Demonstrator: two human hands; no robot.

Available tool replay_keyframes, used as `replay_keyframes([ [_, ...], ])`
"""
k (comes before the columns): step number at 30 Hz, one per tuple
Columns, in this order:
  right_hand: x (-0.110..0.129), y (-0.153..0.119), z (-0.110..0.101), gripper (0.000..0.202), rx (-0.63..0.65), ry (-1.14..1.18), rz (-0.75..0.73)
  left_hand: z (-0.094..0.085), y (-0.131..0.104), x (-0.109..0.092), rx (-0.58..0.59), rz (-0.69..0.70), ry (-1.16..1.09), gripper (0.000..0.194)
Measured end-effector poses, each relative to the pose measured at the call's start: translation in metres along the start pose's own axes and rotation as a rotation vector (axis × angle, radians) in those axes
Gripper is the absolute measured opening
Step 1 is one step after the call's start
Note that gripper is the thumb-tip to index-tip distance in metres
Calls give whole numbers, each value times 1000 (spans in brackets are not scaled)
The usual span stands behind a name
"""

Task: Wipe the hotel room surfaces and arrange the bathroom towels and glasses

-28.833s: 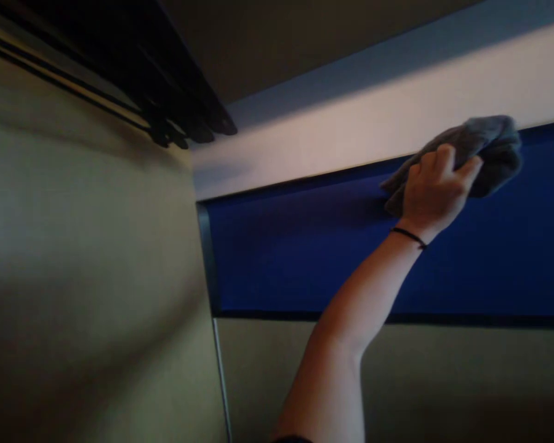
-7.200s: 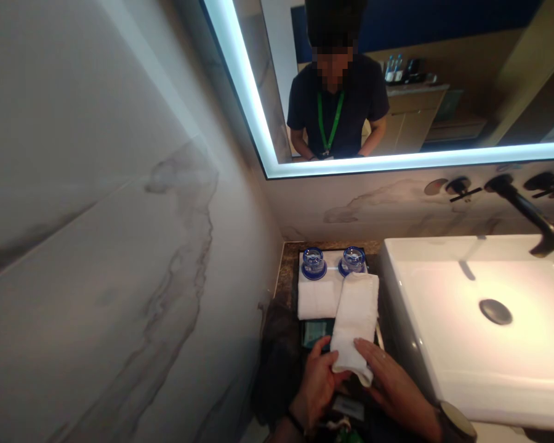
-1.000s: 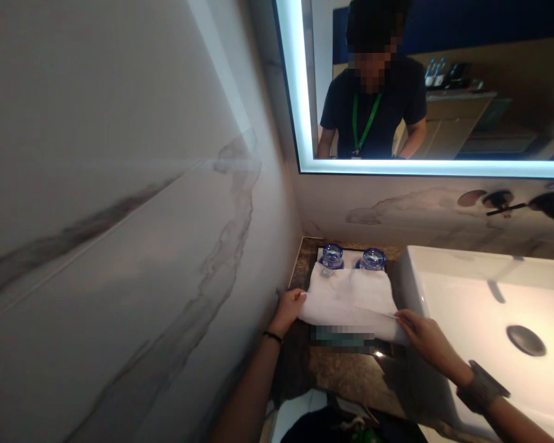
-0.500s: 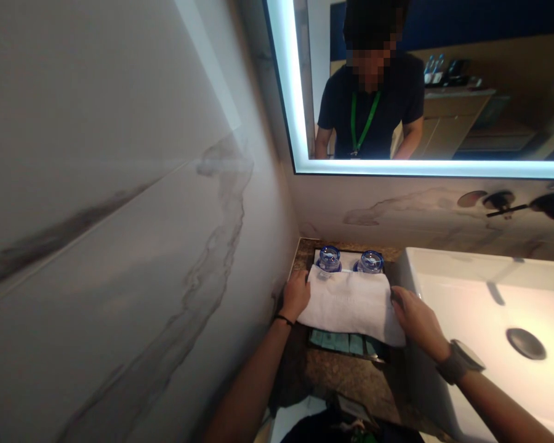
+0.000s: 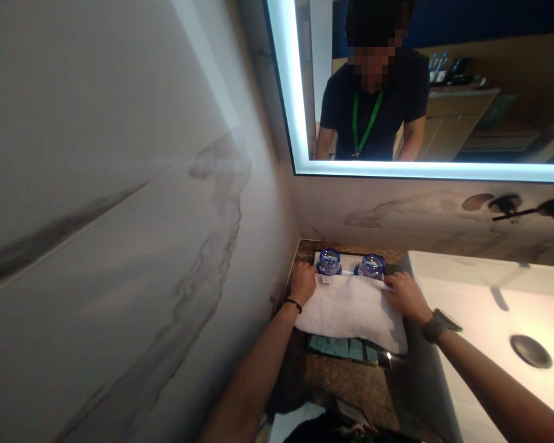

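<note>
A white towel [image 5: 351, 311] lies spread over the middle of a dark-edged tray [image 5: 316, 253] on the counter. My left hand [image 5: 303, 284] grips the towel's far left corner, fingers closed on the cloth. At the far right corner, my right hand [image 5: 404, 295] pinches the towel too. Just beyond the towel's far edge stand two blue-tinted glasses, a left one [image 5: 329, 261] and a right one [image 5: 372, 266]. Green packets [image 5: 337, 346] show in a row below the near edge of the towel. The part of the tray under the cloth is hidden.
A white basin [image 5: 471, 271] stands close on the right, with a dark drain [image 5: 530, 351]. Black taps [image 5: 512, 206] stick out of the wall above it. A tiled wall [image 5: 166, 246] rises on the left. The lit mirror [image 5: 397, 167] reflects a person with a green lanyard.
Both hands have moved to the towel's far corners, away from its sides. The towel's near edge has shifted slightly toward me, and its far edge lies close to the glasses.
</note>
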State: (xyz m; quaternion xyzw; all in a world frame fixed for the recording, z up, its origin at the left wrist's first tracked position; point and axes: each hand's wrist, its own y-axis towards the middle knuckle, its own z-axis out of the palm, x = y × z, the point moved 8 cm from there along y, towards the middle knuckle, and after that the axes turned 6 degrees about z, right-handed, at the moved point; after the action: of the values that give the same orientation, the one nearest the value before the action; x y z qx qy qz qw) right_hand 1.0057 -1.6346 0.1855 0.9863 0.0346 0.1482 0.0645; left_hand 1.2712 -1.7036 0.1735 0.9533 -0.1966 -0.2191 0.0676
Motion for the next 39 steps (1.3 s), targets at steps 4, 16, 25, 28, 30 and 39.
replay_keyframes([
  [4,13,-23,-21,9,-113,39,-121,-24,-21,-1,-98,23,-35,24],
  [16,37,-118,-1,34,15,-52,-363,-15,-132,6,-156,93,-135,27],
  [25,14,-70,-3,35,158,61,9,-14,-75,-10,92,96,-102,53],
  [28,14,-66,15,40,226,41,37,5,-69,-20,273,112,-75,54],
  [30,13,-69,21,41,238,41,57,9,-70,-21,285,81,-72,46],
  [39,57,-43,-39,22,162,81,-99,-16,-141,12,244,-173,-375,17],
])
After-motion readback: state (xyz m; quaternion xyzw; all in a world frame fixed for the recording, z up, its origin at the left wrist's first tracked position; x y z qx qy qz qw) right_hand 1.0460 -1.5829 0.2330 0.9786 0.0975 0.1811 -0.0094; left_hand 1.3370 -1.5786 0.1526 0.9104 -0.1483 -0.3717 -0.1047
